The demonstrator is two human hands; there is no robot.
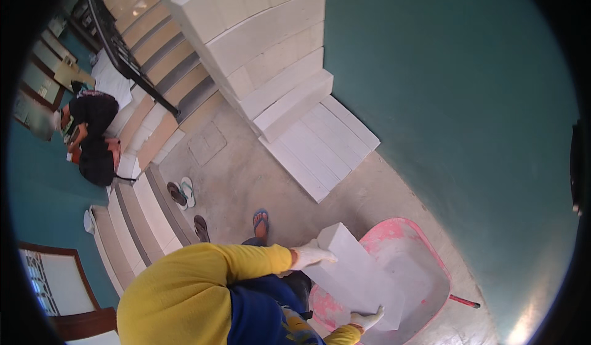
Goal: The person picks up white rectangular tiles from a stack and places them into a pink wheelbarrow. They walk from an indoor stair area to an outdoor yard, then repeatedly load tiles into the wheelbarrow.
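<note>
A long white building block [351, 268] is held tilted between my two gloved hands, over a pink wheelbarrow [440, 265] smeared with grey-white dust. My left hand [313, 256], in a white glove and yellow sleeve, grips its far left end with the fingers laid along the side. At the near end, my right hand [367, 318] presses against the block's edge, also gloved. Another pale surface shows in the tray just beyond the block, but I cannot tell whether it is a second block. The undersides of my hands are hidden.
White blocks stand in a tall stack [265, 37] along the green wall [443, 86], with a low layer [320, 145] on the floor before it. Stairs [163, 56] with a black handrail [117, 59] rise at far left. Sandals [184, 192] lie by the lower steps. A person [92, 123] crouches beyond.
</note>
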